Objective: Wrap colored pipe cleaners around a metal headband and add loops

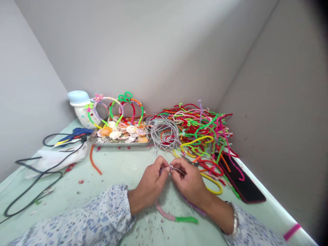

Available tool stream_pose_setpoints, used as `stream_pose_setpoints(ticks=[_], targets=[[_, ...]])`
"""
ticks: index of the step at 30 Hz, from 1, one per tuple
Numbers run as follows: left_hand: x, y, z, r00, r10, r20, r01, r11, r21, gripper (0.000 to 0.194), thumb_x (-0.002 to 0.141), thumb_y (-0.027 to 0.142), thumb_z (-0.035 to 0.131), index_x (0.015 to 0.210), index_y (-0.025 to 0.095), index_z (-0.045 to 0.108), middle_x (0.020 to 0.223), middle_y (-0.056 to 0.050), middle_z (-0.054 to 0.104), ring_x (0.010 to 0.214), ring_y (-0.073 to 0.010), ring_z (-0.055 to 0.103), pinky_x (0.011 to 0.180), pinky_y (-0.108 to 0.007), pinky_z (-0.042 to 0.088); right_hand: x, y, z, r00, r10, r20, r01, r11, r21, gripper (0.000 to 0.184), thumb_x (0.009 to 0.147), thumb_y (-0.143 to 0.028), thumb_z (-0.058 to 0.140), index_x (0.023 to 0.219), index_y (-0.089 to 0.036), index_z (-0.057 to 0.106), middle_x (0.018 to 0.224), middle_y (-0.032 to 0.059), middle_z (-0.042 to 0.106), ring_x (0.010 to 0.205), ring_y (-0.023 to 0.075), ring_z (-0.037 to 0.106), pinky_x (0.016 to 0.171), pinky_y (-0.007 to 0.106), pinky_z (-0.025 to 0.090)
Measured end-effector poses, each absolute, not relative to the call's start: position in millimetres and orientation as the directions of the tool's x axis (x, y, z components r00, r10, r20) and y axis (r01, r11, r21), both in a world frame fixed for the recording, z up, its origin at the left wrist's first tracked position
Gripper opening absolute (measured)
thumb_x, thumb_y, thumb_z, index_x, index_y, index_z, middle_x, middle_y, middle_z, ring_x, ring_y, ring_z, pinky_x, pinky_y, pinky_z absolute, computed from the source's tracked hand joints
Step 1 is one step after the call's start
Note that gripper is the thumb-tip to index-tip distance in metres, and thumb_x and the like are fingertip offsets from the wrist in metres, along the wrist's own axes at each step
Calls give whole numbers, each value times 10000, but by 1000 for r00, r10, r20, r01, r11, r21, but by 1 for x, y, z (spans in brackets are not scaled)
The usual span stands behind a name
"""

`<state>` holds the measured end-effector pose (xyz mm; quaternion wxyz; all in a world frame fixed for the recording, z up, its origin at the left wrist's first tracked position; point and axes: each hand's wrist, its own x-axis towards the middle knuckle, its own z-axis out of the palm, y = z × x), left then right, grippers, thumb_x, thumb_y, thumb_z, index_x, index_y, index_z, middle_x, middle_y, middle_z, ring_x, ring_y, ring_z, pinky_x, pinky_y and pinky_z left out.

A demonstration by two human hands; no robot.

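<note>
My left hand (151, 179) and my right hand (191, 179) meet fingertip to fingertip above the table, both closed in a pinch. Between them runs a thin grey wire (178, 168), with a bit of purple pipe cleaner (171, 167) around it at the fingertips. Below my left hand a band wrapped in pink and green pipe cleaner (179, 218) curves out over the tabletop; its upper part is hidden by the hand. A purple strand (196, 207) shows beneath my right wrist. How the fingers share wire and pipe cleaner is partly hidden.
Behind my hands lie a coil of grey wire (164, 134), a heap of pipe cleaners (202, 126) and red-handled scissors (214, 168). A metal tray (120, 145) holds shells and wrapped hoops. A black phone-like slab (246, 184) lies right, a black cable (38, 177) left.
</note>
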<state>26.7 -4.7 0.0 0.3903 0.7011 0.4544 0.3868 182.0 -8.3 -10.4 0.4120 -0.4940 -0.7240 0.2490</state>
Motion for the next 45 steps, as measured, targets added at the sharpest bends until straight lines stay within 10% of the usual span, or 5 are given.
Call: stream_pose_setpoints(ticks=[8, 16, 31, 45], targets=[[27, -3, 0, 273, 944, 185, 350, -277, 895, 105, 883, 228, 423, 833, 193, 508, 722, 22, 550, 684, -140, 503, 622, -240, 365, 183, -8, -7, -156, 955, 253, 303, 290, -908, 80, 844, -194, 546, 918, -209, 569, 837, 16, 665, 749, 156, 625, 669, 251, 475], [26, -3, 1, 270, 947, 176, 356, -268, 895, 96, 877, 251, 456, 823, 190, 506, 674, 40, 528, 610, -120, 463, 562, -225, 328, 181, -8, -7, -117, 986, 122, 153, 140, -978, 109, 865, -266, 528, 898, -189, 598, 509, -71, 491, 411, 83, 446, 412, 188, 367], [26, -2, 4, 260, 952, 164, 362, -254, 897, 115, 883, 271, 460, 810, 189, 494, 674, 42, 526, 613, -115, 464, 565, -225, 328, 181, -7, -10, -51, 980, 193, 202, 200, -959, 123, 837, -266, 574, 920, -198, 633, 664, -13, 619, 484, 99, 516, 474, 216, 423], [25, -2, 0, 255, 956, 147, 367, -236, 900, 132, 888, 290, 447, 807, 196, 491, 655, 42, 528, 601, -121, 458, 570, -232, 334, 179, -6, 1, -93, 995, -34, 22, -32, -999, 233, 811, -303, 588, 984, -149, 608, 576, -3, 653, 461, 99, 536, 438, 193, 393]])
